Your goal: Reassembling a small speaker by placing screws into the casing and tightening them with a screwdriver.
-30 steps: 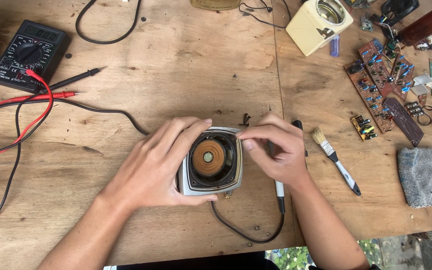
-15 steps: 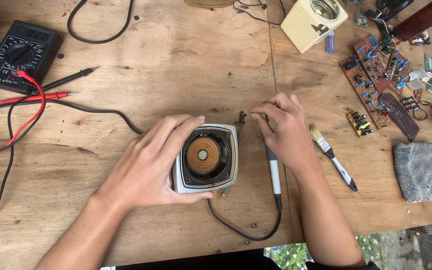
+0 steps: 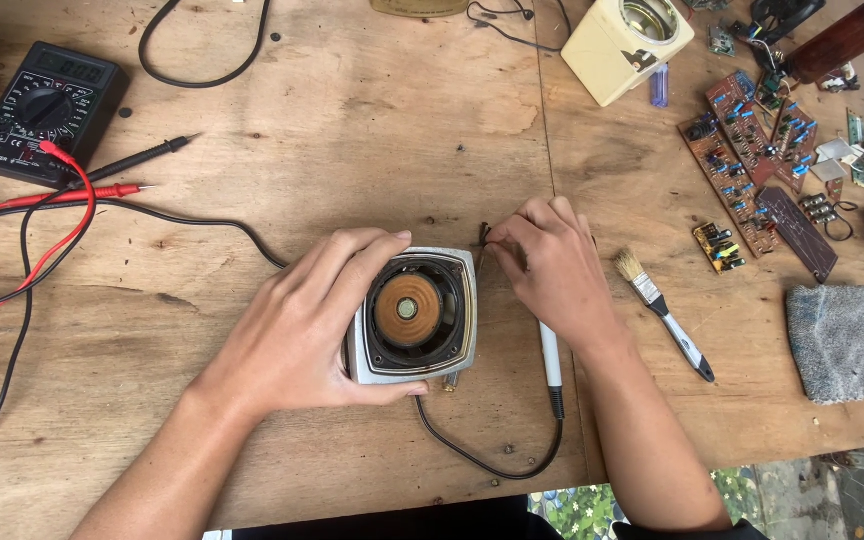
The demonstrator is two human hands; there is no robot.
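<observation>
A: Nearest to us, our left hand (image 3: 307, 325) wraps around the square grey metal-framed speaker with the copper-coloured centre (image 3: 414, 316), fingers closed on its left edge and top corner, holding it flat on the wooden counter (image 3: 352, 120). The speaker sits face-up, low in the middle of the counter.

B: And our right hand (image 3: 552, 270) lies just beside the speaker's top right corner, its grip pinched shut on a thin dark wire end (image 3: 484, 236). Under that palm lies the white-handled soldering pen (image 3: 550, 360), its black cord (image 3: 482, 455) looping towards the speaker's lower edge.

A: So we judge the work as midway: the speaker is steadied and the wire is in our fingers, but we cannot tell whether any joint is made. The pen is not held.

B: Further right lie the small wood-bristled brush with a white and black handle (image 3: 664, 312) and the grey felt pad (image 3: 839, 340). To the left, the red and black probes (image 3: 112, 175) lie unused.

A: Further back are the black multimeter (image 3: 47, 110), the brown circuit boards (image 3: 757, 170) and the cream plastic box (image 3: 627, 45).
</observation>
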